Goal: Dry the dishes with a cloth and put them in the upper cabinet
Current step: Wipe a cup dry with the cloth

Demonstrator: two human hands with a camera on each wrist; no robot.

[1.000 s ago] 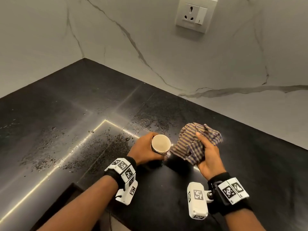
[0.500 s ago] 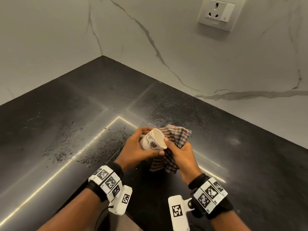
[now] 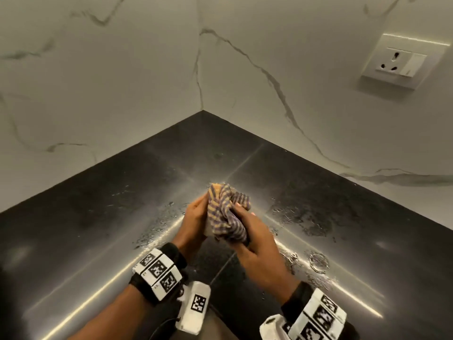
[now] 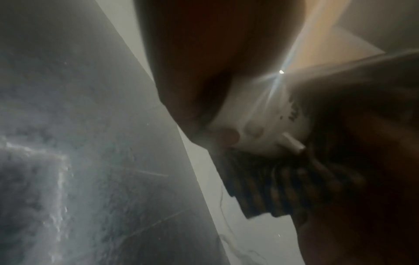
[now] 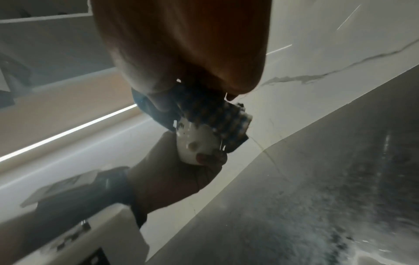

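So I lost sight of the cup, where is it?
In the head view the cup is mid-frame above the countertop, held by the left hand, mostly covered by the striped cloth.

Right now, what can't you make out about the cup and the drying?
- Cup mouth and inside: head view, covered by the cloth; only a white sliver shows.
- Cup print: both wrist views, blurred and dark.
- Right hand fingertips: head view, buried in cloth.
- Left hand fingers: left wrist view, blurred.
- Upper cabinet: cut off in every view.
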